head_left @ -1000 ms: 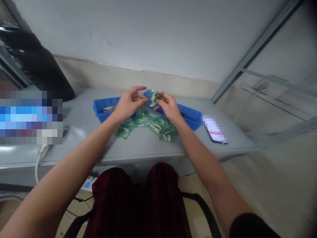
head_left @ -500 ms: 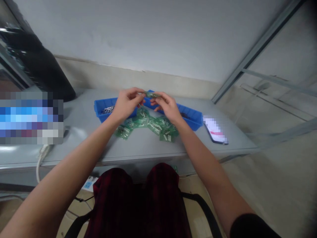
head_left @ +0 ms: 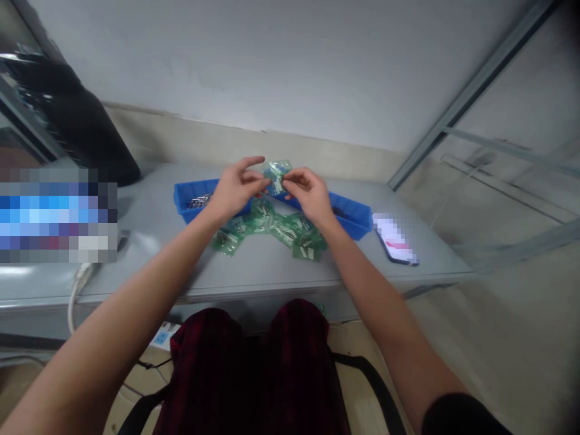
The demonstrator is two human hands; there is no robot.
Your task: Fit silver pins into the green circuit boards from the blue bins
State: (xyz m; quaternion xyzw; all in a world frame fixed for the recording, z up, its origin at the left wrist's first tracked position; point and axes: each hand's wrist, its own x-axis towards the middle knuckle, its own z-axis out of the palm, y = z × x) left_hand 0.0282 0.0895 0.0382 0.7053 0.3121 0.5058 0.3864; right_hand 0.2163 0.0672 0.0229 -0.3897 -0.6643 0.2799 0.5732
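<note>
- The small clear bag point(head_left: 276, 174) with green and white bits inside is up in the air, over the blue tray point(head_left: 348, 216) at the back of the grey table point(head_left: 254, 272).
- The left hand point(head_left: 235, 192) pinches the bag's left side; its pointer finger sticks out straight.
- The right hand point(head_left: 308, 192) pinches the bag's right side with curled fingers.
- What is inside the bag is too small and blurry to tell.
- More green bags point(head_left: 272, 229) lie on the table, just under the hands.
- Both arms reach forward, and the hands meet in the middle.
</note>
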